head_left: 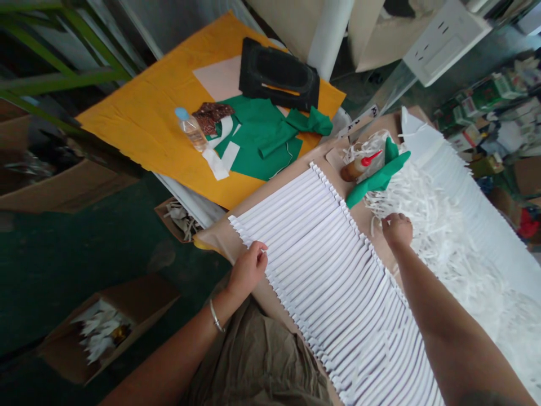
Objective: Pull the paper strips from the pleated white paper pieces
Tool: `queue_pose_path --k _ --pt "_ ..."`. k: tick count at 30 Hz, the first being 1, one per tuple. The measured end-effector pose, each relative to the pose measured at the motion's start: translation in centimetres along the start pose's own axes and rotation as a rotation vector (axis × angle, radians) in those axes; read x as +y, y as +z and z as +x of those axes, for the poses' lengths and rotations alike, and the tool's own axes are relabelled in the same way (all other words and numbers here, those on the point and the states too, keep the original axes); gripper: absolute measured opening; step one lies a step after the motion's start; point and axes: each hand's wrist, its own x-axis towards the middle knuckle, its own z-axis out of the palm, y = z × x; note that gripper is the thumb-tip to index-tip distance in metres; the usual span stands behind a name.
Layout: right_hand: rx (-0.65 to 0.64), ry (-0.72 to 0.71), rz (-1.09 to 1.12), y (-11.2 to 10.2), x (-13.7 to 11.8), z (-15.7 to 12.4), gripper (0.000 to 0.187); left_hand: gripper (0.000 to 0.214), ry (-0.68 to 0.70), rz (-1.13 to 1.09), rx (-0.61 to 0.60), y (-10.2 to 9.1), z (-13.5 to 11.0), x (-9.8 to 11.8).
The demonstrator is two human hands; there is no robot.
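Head view: long row of white strips (pixel 313 242) laid side by side on a brown-covered table (pixel 220 237), running from the near edge up to the far left end, strip ends folded or notched along both sides. Left hand (pixel 249 269) at the row's left edge, touching or just over the strip ends; fingers curled, thumb close to forefinger, can't tell if a strip is pinched. Bracelet (pixel 216 317) on that wrist. Right hand (pixel 398 230) on the other side of the row, at the edge of a loose heap of white strips (pixel 448 225); fingers bent in, can't tell if clamped on anything.

Ahead of right hand: green cloth (pixel 377 179), crumpled, and a red-tipped bottle (pixel 355 169) with brown contents, just beside it. Beyond the heap, right side, another white stack (pixel 473 186).

Adjoining yellow surface (pixel 147 118), upper left: black tray (pixel 279 73), green fabric (pixel 266 141), blue-capped bottle (pixel 192 131) leaning in view, brown patterned cloth (pixel 211 115), white scraps (pixel 216 164). Floor, lower left: open cardboard box (pixel 139 307) with white pieces inside. Wall socket (pixel 443 45) upper right.
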Motion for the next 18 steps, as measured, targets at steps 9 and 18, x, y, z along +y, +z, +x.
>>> queue_pose_path --k 9,18 --pt "-0.038 -0.058 -0.057 -1.6 -1.9 0.4 0.035 0.014 -0.003 0.042 0.010 -0.3 -0.8 0.3" --pt "-0.525 -0.926 0.432 -10.0 -17.7 -9.2 0.024 0.039 0.312 0.017 -0.045 0.9 0.4 6.3"
